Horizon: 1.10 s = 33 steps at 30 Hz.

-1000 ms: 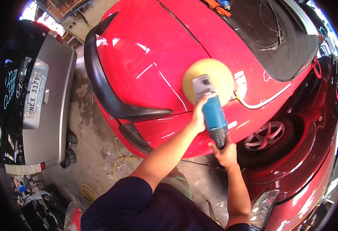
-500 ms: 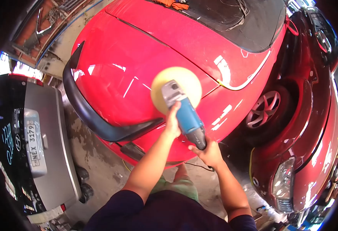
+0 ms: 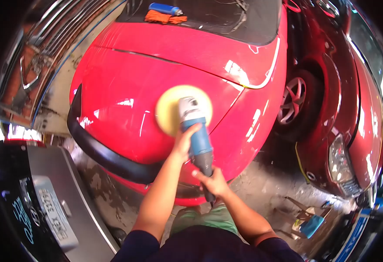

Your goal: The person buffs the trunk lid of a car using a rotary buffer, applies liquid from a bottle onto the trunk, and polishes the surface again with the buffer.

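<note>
A blue and black electric polisher [image 3: 200, 139] with a silver head lies against the trunk area of a red car [image 3: 130, 74]. Its round yellow pad [image 3: 169, 111] looks blurred and rests on the glossy paint. My left hand [image 3: 184, 142] wraps round the blue body behind the head; part of its fingers is hidden under the tool. Further back, my right hand [image 3: 213, 180] grips the dark rear handle. A black spoiler [image 3: 117, 161] curves along the car's near left edge.
An orange cloth [image 3: 163, 16] and a blue can [image 3: 165, 8] lie on the dark rear glass. To the right stands a dark red car [image 3: 331, 109], close by. A grey and black vehicle [image 3: 69, 183] stands at the left. Stained concrete floor [image 3: 261, 174] shows below.
The polisher has shifted left and slightly down in view, and its body stands more upright. Both hands still hold it. My view has turned, bringing the blue can into sight.
</note>
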Each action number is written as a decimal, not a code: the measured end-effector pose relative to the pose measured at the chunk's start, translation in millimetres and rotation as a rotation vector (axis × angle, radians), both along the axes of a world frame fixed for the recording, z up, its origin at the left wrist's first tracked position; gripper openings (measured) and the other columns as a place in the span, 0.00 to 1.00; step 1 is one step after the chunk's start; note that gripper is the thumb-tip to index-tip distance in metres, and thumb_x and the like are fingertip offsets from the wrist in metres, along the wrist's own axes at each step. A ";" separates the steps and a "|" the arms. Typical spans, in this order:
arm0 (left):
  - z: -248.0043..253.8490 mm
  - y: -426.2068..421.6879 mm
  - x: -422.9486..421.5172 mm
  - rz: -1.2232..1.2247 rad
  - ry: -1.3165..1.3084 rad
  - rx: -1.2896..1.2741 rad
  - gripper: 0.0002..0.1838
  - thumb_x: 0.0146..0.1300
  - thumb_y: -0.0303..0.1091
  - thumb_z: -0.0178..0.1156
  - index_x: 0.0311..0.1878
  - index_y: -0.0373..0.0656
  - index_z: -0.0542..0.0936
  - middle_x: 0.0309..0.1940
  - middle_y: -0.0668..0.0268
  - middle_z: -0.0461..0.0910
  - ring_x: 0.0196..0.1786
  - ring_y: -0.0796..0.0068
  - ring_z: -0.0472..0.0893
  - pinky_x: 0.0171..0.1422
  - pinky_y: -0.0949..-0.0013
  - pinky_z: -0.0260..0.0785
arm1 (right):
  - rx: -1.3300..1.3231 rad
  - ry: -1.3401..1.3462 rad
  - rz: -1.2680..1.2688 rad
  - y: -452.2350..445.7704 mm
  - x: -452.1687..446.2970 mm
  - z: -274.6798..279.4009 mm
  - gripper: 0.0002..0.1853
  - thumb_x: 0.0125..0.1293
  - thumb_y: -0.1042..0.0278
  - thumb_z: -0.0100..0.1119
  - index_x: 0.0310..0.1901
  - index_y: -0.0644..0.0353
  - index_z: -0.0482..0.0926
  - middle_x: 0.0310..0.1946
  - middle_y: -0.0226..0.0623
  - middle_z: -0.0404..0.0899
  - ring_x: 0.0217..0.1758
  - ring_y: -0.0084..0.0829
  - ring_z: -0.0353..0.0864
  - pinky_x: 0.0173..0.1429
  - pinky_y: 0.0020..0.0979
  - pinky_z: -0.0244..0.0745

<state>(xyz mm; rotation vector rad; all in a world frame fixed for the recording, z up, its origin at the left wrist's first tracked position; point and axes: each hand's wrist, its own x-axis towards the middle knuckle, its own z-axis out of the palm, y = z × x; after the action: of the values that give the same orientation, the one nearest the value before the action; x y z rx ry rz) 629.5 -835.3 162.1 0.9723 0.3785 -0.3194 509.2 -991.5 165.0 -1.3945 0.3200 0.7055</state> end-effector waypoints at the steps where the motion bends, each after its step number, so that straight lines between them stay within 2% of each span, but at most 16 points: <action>1: -6.7 12.4 -10.1 0.044 0.012 0.012 0.26 0.70 0.40 0.74 0.64 0.37 0.79 0.44 0.57 0.87 0.41 0.64 0.90 0.45 0.56 0.88 | 0.036 0.025 0.023 5.4 -6.1 4.4 0.27 0.69 0.50 0.81 0.54 0.66 0.82 0.27 0.29 0.82 0.21 0.22 0.79 0.27 0.31 0.76; 3: 8.7 22.1 -26.0 0.075 0.118 -0.038 0.28 0.70 0.41 0.74 0.66 0.37 0.77 0.45 0.55 0.86 0.40 0.63 0.90 0.45 0.57 0.88 | 0.060 0.034 0.068 8.5 -9.1 1.2 0.30 0.68 0.48 0.82 0.55 0.67 0.82 0.28 0.30 0.82 0.21 0.22 0.80 0.27 0.31 0.76; 5: 8.0 22.8 -21.1 0.028 0.114 0.019 0.27 0.73 0.48 0.70 0.65 0.38 0.76 0.44 0.57 0.85 0.41 0.60 0.90 0.45 0.53 0.89 | 0.095 0.045 0.075 7.5 -7.0 13.6 0.31 0.67 0.48 0.82 0.56 0.68 0.81 0.27 0.31 0.82 0.21 0.22 0.80 0.27 0.31 0.76; 6: 8.2 22.1 -17.6 0.013 0.107 0.046 0.28 0.75 0.51 0.68 0.64 0.39 0.76 0.43 0.58 0.85 0.41 0.59 0.91 0.46 0.51 0.89 | 0.113 0.053 0.045 8.0 -4.7 12.9 0.29 0.68 0.48 0.82 0.52 0.67 0.81 0.26 0.30 0.81 0.20 0.22 0.79 0.27 0.30 0.76; 9: -7.1 5.4 22.8 -0.077 0.052 0.200 0.29 0.74 0.52 0.70 0.64 0.38 0.76 0.44 0.58 0.85 0.43 0.61 0.91 0.47 0.53 0.89 | 0.243 0.075 -0.100 1.5 8.5 3.6 0.25 0.69 0.51 0.82 0.48 0.64 0.80 0.25 0.29 0.80 0.20 0.22 0.79 0.26 0.30 0.75; 10: -2.0 -6.2 37.5 -0.157 0.003 0.163 0.34 0.69 0.46 0.77 0.70 0.40 0.75 0.49 0.59 0.84 0.50 0.64 0.88 0.52 0.56 0.87 | 0.277 0.053 -0.156 -4.7 17.1 9.9 0.22 0.71 0.54 0.80 0.45 0.62 0.79 0.24 0.29 0.80 0.21 0.22 0.79 0.26 0.30 0.74; 13: 16.7 -53.9 73.4 -0.360 -0.042 0.140 0.36 0.67 0.41 0.78 0.71 0.38 0.73 0.53 0.57 0.84 0.49 0.65 0.88 0.50 0.57 0.86 | 0.355 0.102 -0.330 -22.2 38.5 20.7 0.20 0.71 0.57 0.80 0.45 0.61 0.77 0.26 0.31 0.79 0.21 0.25 0.79 0.26 0.31 0.76; 17: 16.8 -79.7 91.0 -0.357 -0.068 0.274 0.37 0.64 0.42 0.79 0.71 0.38 0.73 0.53 0.56 0.84 0.49 0.65 0.88 0.50 0.57 0.86 | 0.384 0.080 -0.425 -24.9 48.1 14.5 0.19 0.73 0.57 0.78 0.45 0.60 0.77 0.26 0.31 0.79 0.21 0.26 0.80 0.26 0.31 0.77; 20: 34.1 -63.0 62.2 -0.252 -0.068 0.346 0.34 0.66 0.40 0.77 0.70 0.38 0.75 0.51 0.54 0.86 0.46 0.64 0.89 0.48 0.57 0.87 | 0.417 0.118 -0.313 -19.4 33.3 24.6 0.20 0.72 0.55 0.80 0.45 0.62 0.79 0.26 0.29 0.79 0.21 0.23 0.78 0.26 0.30 0.74; 21: 42.4 -56.0 47.7 -0.190 -0.045 0.336 0.31 0.67 0.39 0.75 0.69 0.38 0.76 0.48 0.55 0.86 0.43 0.62 0.90 0.46 0.57 0.88 | 0.445 0.130 -0.258 -17.7 27.3 19.8 0.20 0.71 0.55 0.80 0.44 0.62 0.79 0.26 0.29 0.79 0.21 0.23 0.78 0.26 0.30 0.74; 25: 43.5 -21.7 15.0 -0.104 0.017 0.291 0.29 0.69 0.40 0.73 0.68 0.39 0.76 0.46 0.57 0.85 0.41 0.62 0.90 0.44 0.55 0.89 | 0.431 0.136 -0.083 -7.1 12.0 7.7 0.22 0.70 0.55 0.81 0.45 0.64 0.79 0.25 0.29 0.78 0.20 0.22 0.77 0.25 0.29 0.73; 29: 36.1 -18.4 40.6 -0.201 -0.014 0.286 0.30 0.69 0.42 0.73 0.68 0.39 0.76 0.47 0.58 0.85 0.41 0.63 0.90 0.45 0.57 0.89 | 0.395 0.108 -0.247 13.0 17.7 10.3 0.22 0.71 0.53 0.80 0.46 0.63 0.81 0.25 0.29 0.79 0.20 0.21 0.78 0.25 0.28 0.73; 31: 37.3 -31.7 69.1 -0.407 -0.021 0.237 0.29 0.69 0.44 0.75 0.67 0.40 0.79 0.47 0.60 0.86 0.43 0.66 0.90 0.47 0.58 0.88 | 0.328 0.069 -0.388 18.9 29.3 21.9 0.20 0.72 0.54 0.79 0.44 0.63 0.81 0.24 0.30 0.80 0.20 0.24 0.79 0.25 0.30 0.76; 33: 21.6 -48.9 96.2 -0.455 -0.108 0.227 0.27 0.67 0.44 0.78 0.63 0.42 0.83 0.47 0.63 0.88 0.47 0.70 0.89 0.49 0.60 0.86 | 0.225 0.052 -0.539 30.7 44.8 31.7 0.22 0.74 0.50 0.76 0.40 0.62 0.80 0.23 0.32 0.80 0.19 0.26 0.80 0.24 0.32 0.77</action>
<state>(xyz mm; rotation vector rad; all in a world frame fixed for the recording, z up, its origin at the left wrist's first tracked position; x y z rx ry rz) 725.8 -884.2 183.6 1.2925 0.0900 -0.6427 554.0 -960.8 196.7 -1.0127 0.6106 0.3183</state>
